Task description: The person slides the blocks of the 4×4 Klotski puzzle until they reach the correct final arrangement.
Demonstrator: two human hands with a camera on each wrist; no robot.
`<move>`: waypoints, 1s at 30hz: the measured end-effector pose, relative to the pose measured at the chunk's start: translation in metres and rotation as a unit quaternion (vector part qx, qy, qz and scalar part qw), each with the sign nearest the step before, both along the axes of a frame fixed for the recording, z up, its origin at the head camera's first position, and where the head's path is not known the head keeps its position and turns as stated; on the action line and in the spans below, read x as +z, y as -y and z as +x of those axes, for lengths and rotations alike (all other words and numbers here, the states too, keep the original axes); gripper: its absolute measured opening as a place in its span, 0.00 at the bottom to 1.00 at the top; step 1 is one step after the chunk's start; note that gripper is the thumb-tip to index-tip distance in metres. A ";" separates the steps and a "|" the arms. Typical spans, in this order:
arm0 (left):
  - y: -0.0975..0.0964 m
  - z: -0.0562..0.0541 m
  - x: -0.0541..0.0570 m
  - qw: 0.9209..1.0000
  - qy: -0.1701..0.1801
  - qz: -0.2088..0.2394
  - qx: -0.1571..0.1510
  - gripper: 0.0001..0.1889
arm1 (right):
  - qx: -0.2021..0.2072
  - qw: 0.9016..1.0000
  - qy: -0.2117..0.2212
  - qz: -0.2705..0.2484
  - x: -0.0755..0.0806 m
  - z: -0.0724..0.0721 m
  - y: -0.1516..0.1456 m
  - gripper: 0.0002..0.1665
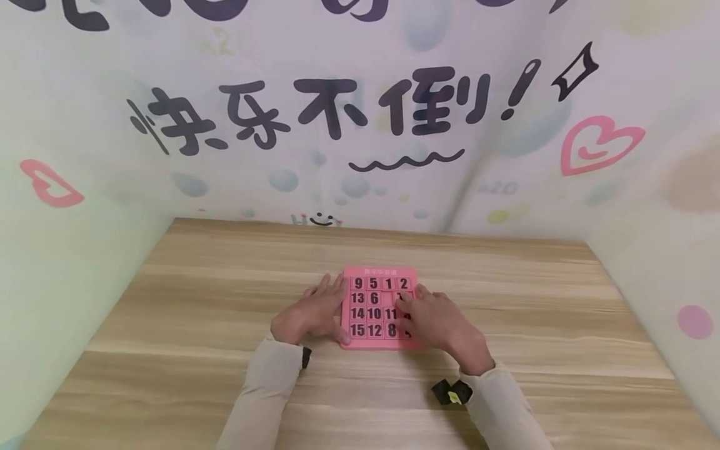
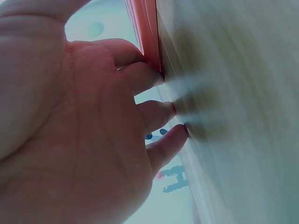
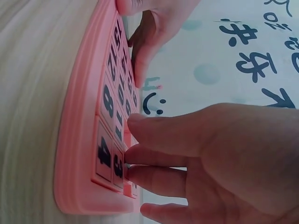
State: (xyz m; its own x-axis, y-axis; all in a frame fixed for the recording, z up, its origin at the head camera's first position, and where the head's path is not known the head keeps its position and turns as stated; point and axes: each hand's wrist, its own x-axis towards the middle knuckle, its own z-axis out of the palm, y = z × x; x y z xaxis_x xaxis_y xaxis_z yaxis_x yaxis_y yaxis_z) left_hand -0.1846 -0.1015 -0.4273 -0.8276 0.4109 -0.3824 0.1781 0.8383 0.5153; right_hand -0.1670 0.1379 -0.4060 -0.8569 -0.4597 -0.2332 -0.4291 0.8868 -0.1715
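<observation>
A pink sliding number puzzle [image 1: 379, 344] lies flat on the wooden table, with black-numbered square tiles and one gap in its second row. Along its left side rests my left hand [image 1: 309, 314], thumb at the near left corner and fingers by the left edge. In the left wrist view, some of its fingertips [image 2: 180, 133] touch the table beside the frame. My right hand [image 1: 439, 322] reaches over the right side, its fingertips on the tiles next to the gap and partly covering the right column. Tiles 4 [image 3: 104, 156] and 8 [image 3: 108, 101] show in the right wrist view.
Wood-grain table [image 1: 225, 262] surrounds the puzzle. A white printed wall [image 1: 315, 181] with large black characters rises behind it, and side panels flank the table. Pale sleeves [image 1: 264, 384] cover both forearms, with dark objects [image 1: 452, 392] at the wrists.
</observation>
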 end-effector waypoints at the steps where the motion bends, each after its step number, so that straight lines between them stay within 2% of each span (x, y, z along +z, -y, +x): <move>1: -0.001 -0.001 0.000 1.000 0.001 0.000 -0.001 0.64 | 0.003 1.000 -0.004 -0.001 0.000 0.000 -0.001 0.29; 13: -0.001 -0.001 0.002 1.000 0.002 -0.004 0.002 0.64 | 0.033 0.999 -0.033 -0.026 -0.006 0.001 0.009 0.30; 20: -0.002 0.000 -0.002 1.000 0.004 0.004 0.001 0.64 | 0.034 0.998 -0.005 -0.044 -0.003 0.001 0.006 0.28; 26: -0.002 -0.002 -0.001 1.000 0.000 -0.004 -0.003 0.65 | 0.058 0.997 0.015 -0.047 0.006 -0.001 -0.008 0.16; 30: -0.002 -0.003 -0.002 1.000 0.000 -0.003 -0.005 0.64 | 0.060 0.996 0.048 -0.046 0.014 0.002 -0.016 0.15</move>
